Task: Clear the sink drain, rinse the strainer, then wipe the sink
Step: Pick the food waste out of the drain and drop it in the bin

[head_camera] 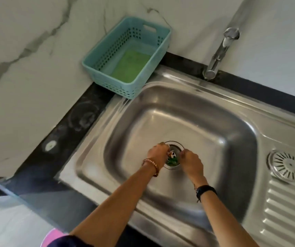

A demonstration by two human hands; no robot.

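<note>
The steel sink (187, 122) has its drain (174, 146) at the bowl's near middle. Green scraps (172, 161) lie inside the drain. My left hand (158, 154) is at the drain's left rim with its fingers curled at the drain's small centre piece. My right hand (191, 162) is at the right rim, fingers pinched together on the rim's edge. What each hand grips is partly hidden. A round slotted strainer cover (286, 165) lies on the ribbed drainboard to the right. A green scrub pad (131, 65) lies in the teal basket (105, 56).
A chrome tap (220, 52) comes out of the marble wall behind the sink, its spout over the back rim. The basket sits on the dark counter (82, 114) at the back left corner. The ribbed drainboard (289, 207) fills the right side.
</note>
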